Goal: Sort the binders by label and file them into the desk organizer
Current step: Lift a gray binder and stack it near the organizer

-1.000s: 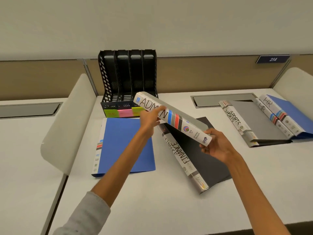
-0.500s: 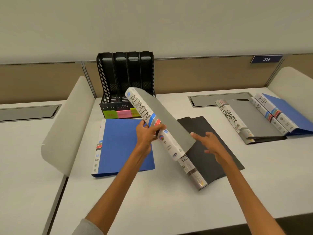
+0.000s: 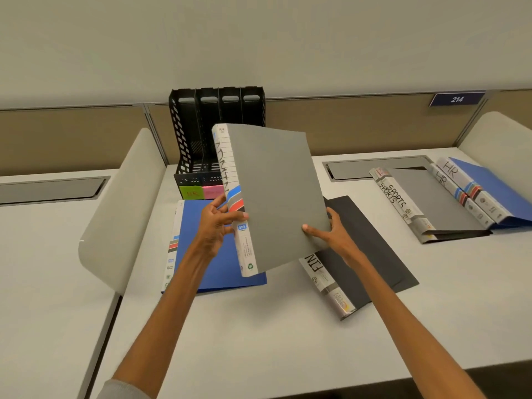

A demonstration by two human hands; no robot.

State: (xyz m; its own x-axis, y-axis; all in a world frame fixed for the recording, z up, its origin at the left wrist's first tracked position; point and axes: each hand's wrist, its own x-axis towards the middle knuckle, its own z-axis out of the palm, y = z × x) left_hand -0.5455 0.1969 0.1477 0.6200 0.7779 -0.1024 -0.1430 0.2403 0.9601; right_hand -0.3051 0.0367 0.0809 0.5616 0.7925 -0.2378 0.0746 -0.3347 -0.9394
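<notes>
White desk (image 3: 259,341), beige partition behind; a number plate (image 3: 457,99) reading "214" is mounted at upper right. A black four-slot organizer (image 3: 187,145) is stood at the back of the desk. Green and pink sticky notes (image 3: 190,192) are stuck to its front lip (writing not legible).

The grey binder (image 3: 276,197) is held off the desk, nearly upright, just in front of the organizer and over a blue binder (image 3: 193,226) that is laid flat. Its spine is turned left and marked "ADMIN".

The left hand (image 3: 218,226) is closed on the spine, thumb across its face. The right hand (image 3: 334,234) is clamped on the cover's lower right edge, thumb on the front.

A black binder (image 3: 374,254) (spine "FIN", remainder hidden) is laid flat to the right. Further right, SPORTS binders (image 3: 397,200) and HR binders (image 3: 495,194) are laid side by side, touching.
</notes>
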